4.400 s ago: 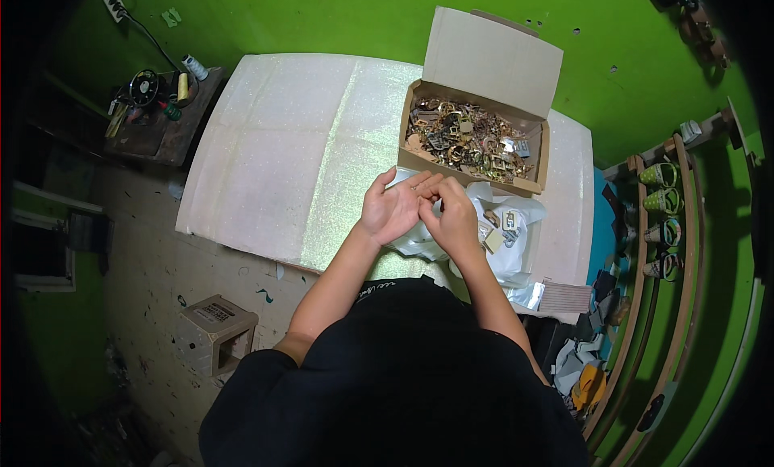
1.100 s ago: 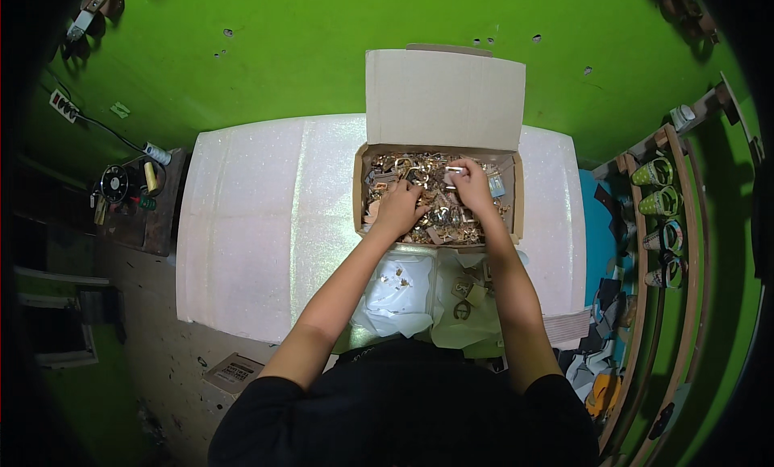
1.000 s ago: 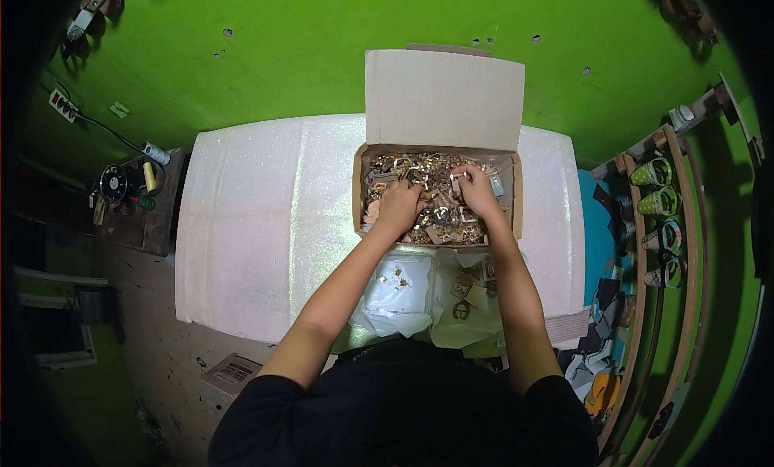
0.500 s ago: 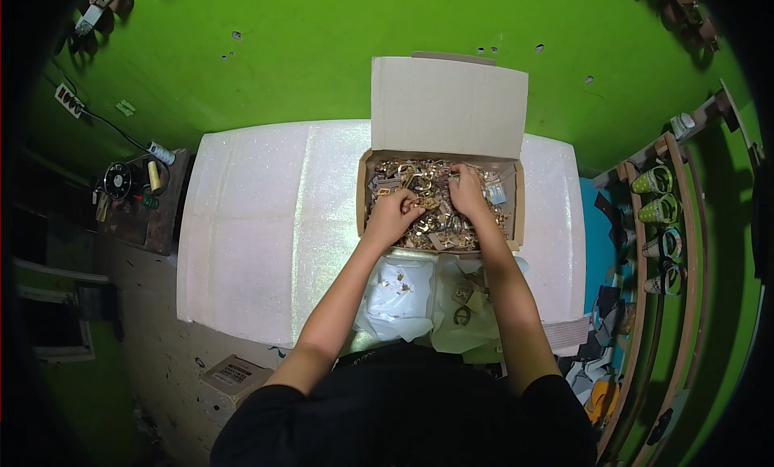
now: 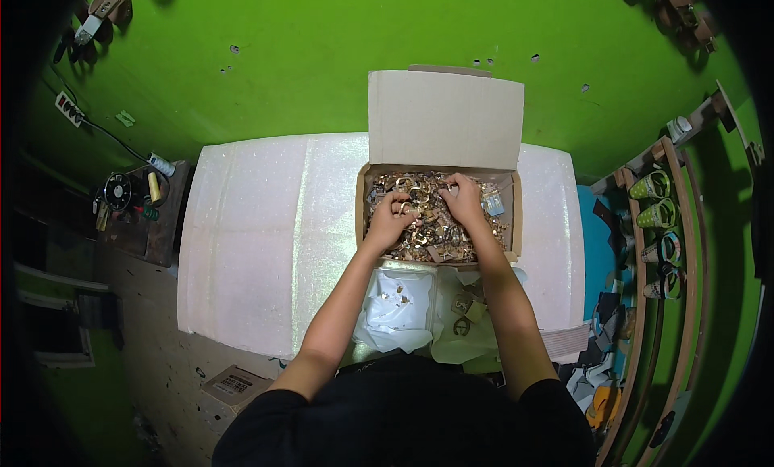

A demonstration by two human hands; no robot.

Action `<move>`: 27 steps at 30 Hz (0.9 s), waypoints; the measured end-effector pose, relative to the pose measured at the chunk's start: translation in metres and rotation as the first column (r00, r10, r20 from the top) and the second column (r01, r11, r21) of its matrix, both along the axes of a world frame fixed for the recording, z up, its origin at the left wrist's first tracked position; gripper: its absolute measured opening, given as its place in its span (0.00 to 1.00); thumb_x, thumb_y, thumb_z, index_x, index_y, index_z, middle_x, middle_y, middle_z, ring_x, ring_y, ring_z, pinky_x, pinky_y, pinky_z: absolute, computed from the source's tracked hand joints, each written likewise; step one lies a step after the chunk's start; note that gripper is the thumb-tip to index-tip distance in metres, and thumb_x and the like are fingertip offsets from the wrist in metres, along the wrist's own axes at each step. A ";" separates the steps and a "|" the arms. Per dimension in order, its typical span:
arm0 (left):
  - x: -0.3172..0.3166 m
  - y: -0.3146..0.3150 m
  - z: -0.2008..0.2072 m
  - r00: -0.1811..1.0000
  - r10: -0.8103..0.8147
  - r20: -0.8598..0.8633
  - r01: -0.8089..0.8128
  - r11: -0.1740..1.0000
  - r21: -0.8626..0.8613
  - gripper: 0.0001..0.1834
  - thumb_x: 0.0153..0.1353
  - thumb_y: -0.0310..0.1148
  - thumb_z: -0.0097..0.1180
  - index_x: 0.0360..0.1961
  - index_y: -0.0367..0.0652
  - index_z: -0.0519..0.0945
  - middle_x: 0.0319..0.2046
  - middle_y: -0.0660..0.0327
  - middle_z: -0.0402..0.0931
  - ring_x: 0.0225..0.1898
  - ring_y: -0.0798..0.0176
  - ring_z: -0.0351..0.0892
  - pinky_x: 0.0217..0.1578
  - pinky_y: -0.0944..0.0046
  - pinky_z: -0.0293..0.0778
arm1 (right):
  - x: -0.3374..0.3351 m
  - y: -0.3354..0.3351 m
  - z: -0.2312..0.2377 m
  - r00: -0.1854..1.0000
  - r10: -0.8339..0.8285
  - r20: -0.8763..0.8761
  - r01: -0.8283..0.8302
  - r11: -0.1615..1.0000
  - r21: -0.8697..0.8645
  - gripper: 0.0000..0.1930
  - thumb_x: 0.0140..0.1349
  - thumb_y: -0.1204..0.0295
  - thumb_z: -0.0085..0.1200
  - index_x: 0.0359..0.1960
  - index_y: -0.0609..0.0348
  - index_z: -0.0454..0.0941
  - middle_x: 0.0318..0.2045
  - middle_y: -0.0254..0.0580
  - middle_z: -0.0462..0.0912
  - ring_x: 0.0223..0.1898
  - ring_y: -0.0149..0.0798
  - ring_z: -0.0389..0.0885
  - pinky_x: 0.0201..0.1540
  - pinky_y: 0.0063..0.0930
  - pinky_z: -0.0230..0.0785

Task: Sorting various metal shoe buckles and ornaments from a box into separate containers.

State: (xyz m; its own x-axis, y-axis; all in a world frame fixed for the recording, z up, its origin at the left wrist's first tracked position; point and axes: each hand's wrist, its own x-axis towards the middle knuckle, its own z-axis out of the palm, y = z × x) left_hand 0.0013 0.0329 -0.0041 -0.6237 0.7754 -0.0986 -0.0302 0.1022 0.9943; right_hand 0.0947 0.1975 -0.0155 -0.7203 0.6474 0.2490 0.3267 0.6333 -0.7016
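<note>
A cardboard box full of small gold and silver metal fittings, buckles among them, stands with its lid raised. My left hand is over the box's left part, its thumb and fingers apart around loose pieces. In the middle of the heap, my right hand has its fingers curled down; whatever lies in its fingertips is too small to make out. Just in front of the box is a tub lined with white plastic, holding a few gold pieces. Beside it, a clear plastic bag has a round buckle on it.
A white, shiny sheet covers the table, which stands against a green wall. To the left, a small wooden table carries thread spools. Sandals hang on a wooden rack at the right, with scraps piled below.
My left hand's fingers have spread from a pinch around gold pieces. My right hand has shifted slightly left over the heap. The whole view has tilted up a little.
</note>
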 end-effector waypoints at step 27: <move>-0.011 -0.009 -0.023 0.341 -0.274 0.899 -0.239 0.900 0.364 0.12 0.59 0.35 0.41 0.38 0.38 0.72 0.29 0.58 0.74 0.33 0.62 0.75 0.31 0.68 0.74 | -0.010 -0.006 -0.014 0.999 -0.039 -0.026 0.022 0.880 -0.474 0.08 0.56 0.69 0.44 0.28 0.62 0.70 0.20 0.36 0.72 0.22 0.33 0.70 0.25 0.24 0.64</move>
